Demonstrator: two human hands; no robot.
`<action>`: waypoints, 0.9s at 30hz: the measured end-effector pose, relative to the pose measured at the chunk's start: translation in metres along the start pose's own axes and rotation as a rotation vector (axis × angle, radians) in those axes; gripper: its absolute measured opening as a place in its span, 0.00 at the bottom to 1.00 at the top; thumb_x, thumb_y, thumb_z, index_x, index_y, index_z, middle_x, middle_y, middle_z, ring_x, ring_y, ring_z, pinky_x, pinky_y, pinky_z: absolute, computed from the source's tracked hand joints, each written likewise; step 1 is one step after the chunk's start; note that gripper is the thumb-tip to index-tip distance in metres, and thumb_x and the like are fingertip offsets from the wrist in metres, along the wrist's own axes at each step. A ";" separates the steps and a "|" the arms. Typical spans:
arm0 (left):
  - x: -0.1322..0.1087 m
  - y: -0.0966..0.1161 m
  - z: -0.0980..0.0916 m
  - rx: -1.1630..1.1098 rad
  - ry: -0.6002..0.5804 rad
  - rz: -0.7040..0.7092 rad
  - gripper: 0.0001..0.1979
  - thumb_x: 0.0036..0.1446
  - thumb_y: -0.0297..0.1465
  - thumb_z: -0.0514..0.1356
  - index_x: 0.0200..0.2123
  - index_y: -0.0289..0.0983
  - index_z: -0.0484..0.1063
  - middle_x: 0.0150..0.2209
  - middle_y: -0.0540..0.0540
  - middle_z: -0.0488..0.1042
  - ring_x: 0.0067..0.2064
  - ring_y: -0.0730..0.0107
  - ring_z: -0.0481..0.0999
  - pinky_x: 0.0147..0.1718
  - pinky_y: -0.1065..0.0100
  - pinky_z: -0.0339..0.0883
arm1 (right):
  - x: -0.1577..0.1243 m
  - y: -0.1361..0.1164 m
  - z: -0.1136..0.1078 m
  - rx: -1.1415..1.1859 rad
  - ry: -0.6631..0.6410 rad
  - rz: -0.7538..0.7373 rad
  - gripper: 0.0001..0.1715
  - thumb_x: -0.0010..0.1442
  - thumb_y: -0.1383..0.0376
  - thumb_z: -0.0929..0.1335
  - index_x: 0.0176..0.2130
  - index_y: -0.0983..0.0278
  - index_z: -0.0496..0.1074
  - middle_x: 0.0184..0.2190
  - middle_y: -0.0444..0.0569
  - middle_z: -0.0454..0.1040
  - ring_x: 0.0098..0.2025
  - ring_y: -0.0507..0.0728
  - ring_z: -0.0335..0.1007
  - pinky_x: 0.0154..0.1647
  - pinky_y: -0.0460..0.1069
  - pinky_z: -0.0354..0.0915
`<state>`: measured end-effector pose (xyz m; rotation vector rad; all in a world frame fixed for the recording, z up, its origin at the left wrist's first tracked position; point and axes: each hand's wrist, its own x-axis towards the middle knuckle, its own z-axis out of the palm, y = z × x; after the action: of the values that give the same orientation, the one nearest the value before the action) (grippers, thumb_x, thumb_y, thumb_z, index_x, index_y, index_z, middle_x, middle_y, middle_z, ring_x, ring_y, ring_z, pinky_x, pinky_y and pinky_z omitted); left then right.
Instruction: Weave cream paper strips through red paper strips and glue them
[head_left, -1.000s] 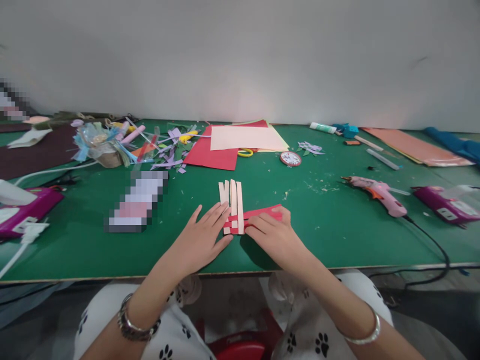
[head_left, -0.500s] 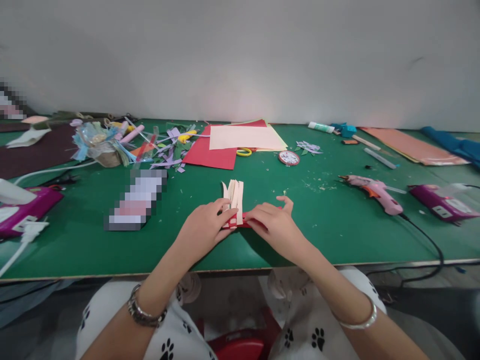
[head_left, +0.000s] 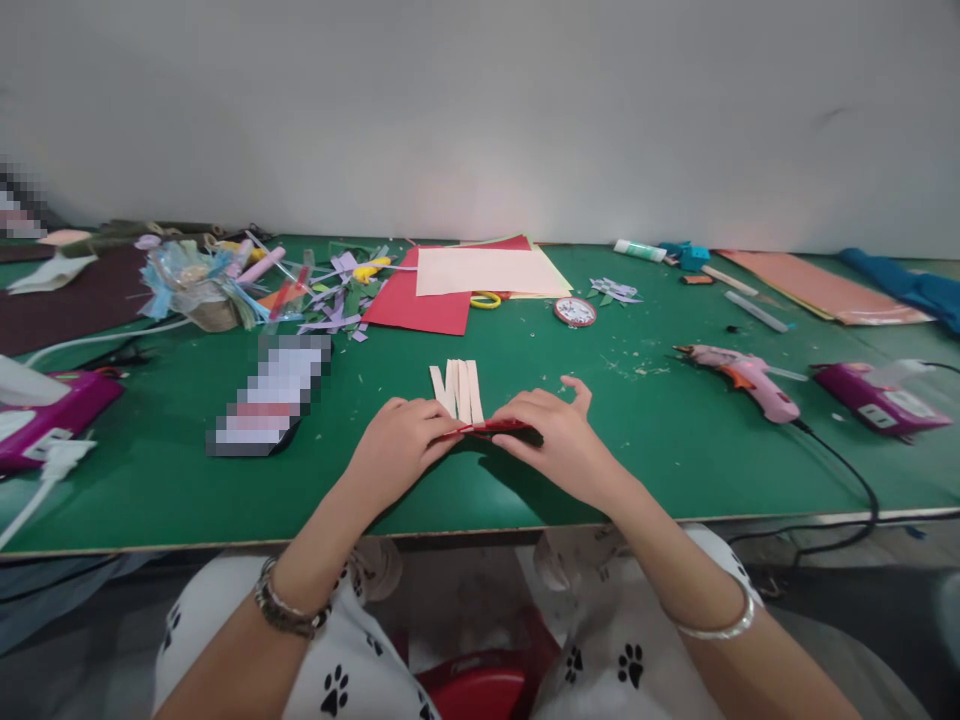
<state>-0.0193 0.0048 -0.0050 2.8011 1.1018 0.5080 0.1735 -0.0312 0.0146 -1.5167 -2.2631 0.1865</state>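
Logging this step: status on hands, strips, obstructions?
Left fingers, right fingers: both pinching red strips. Cream strips jutting out beyond. Red strips partly hidden by fingers.

On the desk, strips lie between the left hand and right hand, running away toward the sheets behind. Left of the sheets lie scraps; right, a dish. A phone lies left of the hands, a glue gun right. The wall stands behind everything.
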 end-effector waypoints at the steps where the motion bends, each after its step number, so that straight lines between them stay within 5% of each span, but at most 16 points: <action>1: 0.000 0.000 -0.001 -0.032 0.003 -0.008 0.13 0.60 0.34 0.49 0.35 0.40 0.73 0.31 0.49 0.75 0.33 0.68 0.70 0.30 0.66 0.55 | 0.001 0.000 0.000 0.013 -0.001 0.009 0.08 0.57 0.63 0.63 0.30 0.58 0.70 0.30 0.40 0.74 0.37 0.52 0.67 0.50 0.56 0.34; 16: 0.004 -0.005 -0.013 -0.442 0.166 -0.146 0.17 0.57 0.37 0.52 0.23 0.37 0.72 0.22 0.52 0.70 0.27 0.73 0.66 0.29 0.71 0.55 | 0.026 -0.004 -0.018 0.207 -0.150 0.045 0.11 0.58 0.65 0.60 0.30 0.61 0.70 0.33 0.43 0.74 0.36 0.53 0.66 0.50 0.57 0.37; 27: 0.007 0.000 -0.009 -0.586 0.290 -0.192 0.14 0.54 0.35 0.53 0.20 0.35 0.69 0.24 0.51 0.67 0.28 0.72 0.66 0.27 0.73 0.58 | 0.037 -0.008 -0.020 0.275 -0.186 0.026 0.11 0.53 0.60 0.65 0.25 0.64 0.69 0.23 0.39 0.72 0.27 0.49 0.63 0.47 0.54 0.45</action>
<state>-0.0177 0.0092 0.0057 2.1393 1.0365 1.0414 0.1622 -0.0034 0.0446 -1.4330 -2.2446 0.6423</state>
